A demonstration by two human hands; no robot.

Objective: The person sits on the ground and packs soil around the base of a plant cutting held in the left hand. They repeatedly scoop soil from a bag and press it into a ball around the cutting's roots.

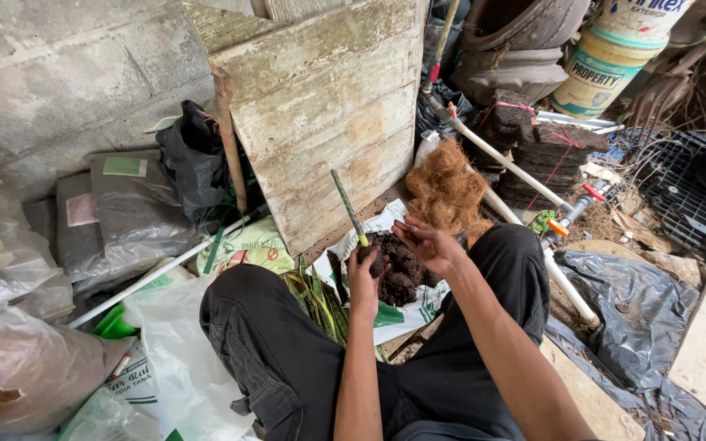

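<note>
My left hand [365, 273] grips the soil-covered base of a thin green plant cutting [348, 208] that sticks up and leans left. My right hand [428, 243] hovers open just to its right, fingers spread and dirty, palm turned toward the cutting. Under both hands lies a heap of dark soil [402, 273] on a white printed sack [394, 314] spread between my knees. Long green leaves [320, 302] lie on the ground beside my left knee.
A weathered wooden board [320, 114] leans against the block wall ahead. Brown coconut fibre [447, 192] sits behind the soil. White pipes [525, 184], stacked dark blocks [545, 155], buckets [606, 57] and a wire crate [688, 196] crowd the right. Plastic bags [124, 212] fill the left.
</note>
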